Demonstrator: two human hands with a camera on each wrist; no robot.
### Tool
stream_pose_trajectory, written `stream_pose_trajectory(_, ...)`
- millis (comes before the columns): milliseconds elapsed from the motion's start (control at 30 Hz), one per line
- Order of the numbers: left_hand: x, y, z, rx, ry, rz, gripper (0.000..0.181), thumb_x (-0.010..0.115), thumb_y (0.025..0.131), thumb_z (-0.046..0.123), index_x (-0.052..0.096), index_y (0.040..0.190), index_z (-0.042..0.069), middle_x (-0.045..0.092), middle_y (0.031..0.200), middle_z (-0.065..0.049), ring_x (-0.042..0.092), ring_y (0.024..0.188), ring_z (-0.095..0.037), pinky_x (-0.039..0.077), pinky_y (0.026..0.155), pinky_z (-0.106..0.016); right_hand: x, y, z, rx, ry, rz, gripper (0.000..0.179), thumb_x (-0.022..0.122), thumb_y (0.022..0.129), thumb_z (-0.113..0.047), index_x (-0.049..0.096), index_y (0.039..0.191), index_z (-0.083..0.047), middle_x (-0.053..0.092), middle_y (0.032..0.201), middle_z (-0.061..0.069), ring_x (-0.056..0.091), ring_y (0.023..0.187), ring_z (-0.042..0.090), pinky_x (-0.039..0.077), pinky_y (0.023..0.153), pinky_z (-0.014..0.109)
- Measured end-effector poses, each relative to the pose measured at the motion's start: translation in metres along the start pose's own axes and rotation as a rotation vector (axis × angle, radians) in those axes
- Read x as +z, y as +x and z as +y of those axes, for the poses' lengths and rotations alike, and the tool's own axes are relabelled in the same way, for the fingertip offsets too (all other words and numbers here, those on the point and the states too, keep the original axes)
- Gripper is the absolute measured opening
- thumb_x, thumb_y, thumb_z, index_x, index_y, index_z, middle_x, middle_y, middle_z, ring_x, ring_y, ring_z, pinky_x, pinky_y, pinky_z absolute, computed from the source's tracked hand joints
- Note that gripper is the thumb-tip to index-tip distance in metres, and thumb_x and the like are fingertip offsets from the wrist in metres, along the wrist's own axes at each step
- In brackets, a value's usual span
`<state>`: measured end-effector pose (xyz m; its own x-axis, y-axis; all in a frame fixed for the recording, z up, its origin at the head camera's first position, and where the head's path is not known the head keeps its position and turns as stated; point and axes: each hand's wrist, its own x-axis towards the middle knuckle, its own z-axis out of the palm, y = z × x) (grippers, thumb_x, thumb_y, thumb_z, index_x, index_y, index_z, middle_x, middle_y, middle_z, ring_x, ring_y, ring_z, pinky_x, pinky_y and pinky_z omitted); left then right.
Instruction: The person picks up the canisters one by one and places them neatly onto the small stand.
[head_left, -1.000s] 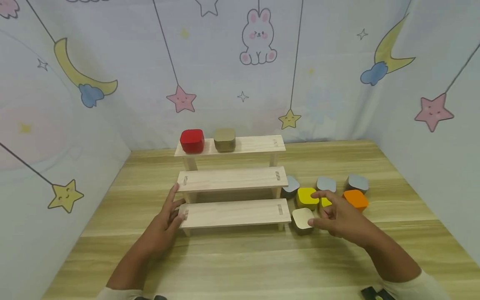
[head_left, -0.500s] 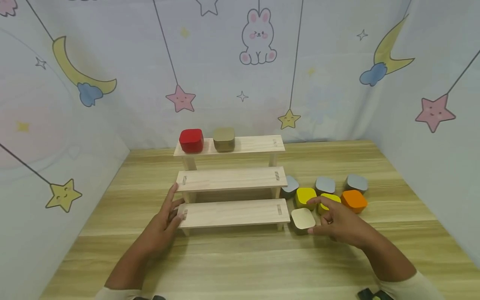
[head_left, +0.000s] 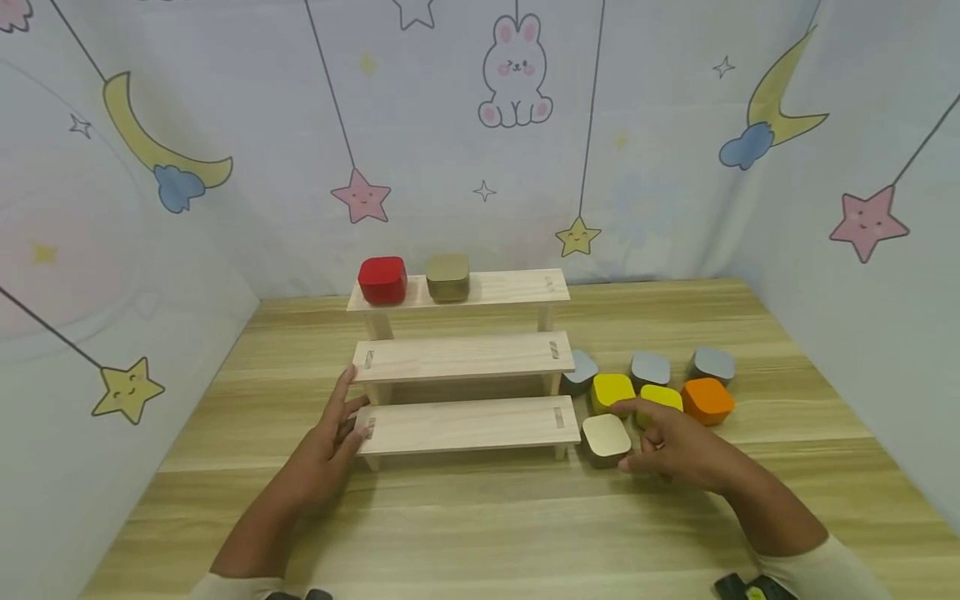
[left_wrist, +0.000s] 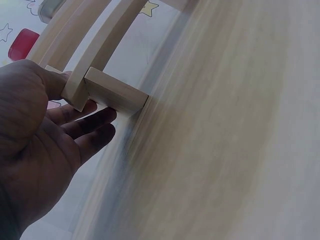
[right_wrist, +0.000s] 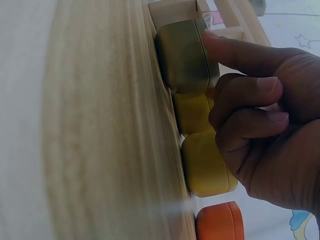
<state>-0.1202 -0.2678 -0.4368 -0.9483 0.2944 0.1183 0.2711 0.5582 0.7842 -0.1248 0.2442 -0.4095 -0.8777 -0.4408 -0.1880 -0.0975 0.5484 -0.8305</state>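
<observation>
My left hand [head_left: 322, 458] holds the left end of a three-step wooden rack [head_left: 465, 427]; its thumb lies over the lowest board and the other fingers reach under and beside it in the left wrist view. Right of the rack stands a small gold square tin [head_left: 606, 435] with rounded corners. The thumb and index finger of my right hand [head_left: 678, 446] pinch this tin at its near and far right corners. In the right wrist view the thumb [right_wrist: 240, 52] meets the lid edge of the gold tin [right_wrist: 182, 57], and the index finger is hidden behind it.
Two yellow tins [head_left: 612, 392], an orange tin [head_left: 708, 401] and three grey tins [head_left: 650, 369] crowd close behind and beside my right hand. On the top board sit a red tin [head_left: 383, 281] and another gold tin [head_left: 447, 278]. A printed cloth [head_left: 420, 142] stands behind the table.
My right hand has shifted slightly down; its index finger has moved from over the yellow tin to the gold tin, its thumb to that tin's near corner. The left hand stays on the rack.
</observation>
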Motion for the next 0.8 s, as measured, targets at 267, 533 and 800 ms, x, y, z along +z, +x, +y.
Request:
stream_pose_trajectory(267, 0.0, 0.0, 0.0, -0.007, -0.006, -0.003, 0.091, 0.048, 0.116, 0.006, -0.012, 0.175, 0.038, 0.039, 0.17, -0.035, 0.051, 0.148, -0.059, 0.051, 0.115, -0.065, 0.001, 0.003, 0.005, -0.003, 0.015, -0.009, 0.077, 0.085, 0.095, -0.015, 0.046, 0.16, 0.0, 0.051, 0.068, -0.005, 0.042, 0.054, 0.005, 0.039, 0.049, 0.021)
stream_pose_trajectory(533, 0.0, 0.0, -0.001, -0.001, -0.015, -0.006, 0.091, 0.049, 0.116, 0.005, -0.012, 0.176, 0.037, 0.039, 0.169, -0.035, 0.052, 0.148, -0.058, 0.051, 0.114, -0.063, 0.004, 0.005, 0.011, 0.007, 0.036, -0.02, 0.082, 0.084, 0.096, -0.017, 0.041, 0.163, 0.001, 0.051, 0.07, -0.003, 0.042, 0.052, 0.005, 0.04, 0.047, 0.021)
stream_pose_trajectory(800, 0.0, 0.0, -0.001, -0.001, -0.015, -0.006, 0.091, 0.049, 0.116, 0.006, -0.012, 0.176, 0.037, 0.039, 0.169, -0.035, 0.053, 0.147, -0.058, 0.052, 0.114, -0.062, 0.006, 0.007, 0.011, 0.002, 0.024, -0.021, 0.079, 0.083, 0.098, -0.019, 0.04, 0.161, 0.002, 0.053, 0.074, -0.002, 0.042, 0.051, 0.006, 0.04, 0.045, 0.021)
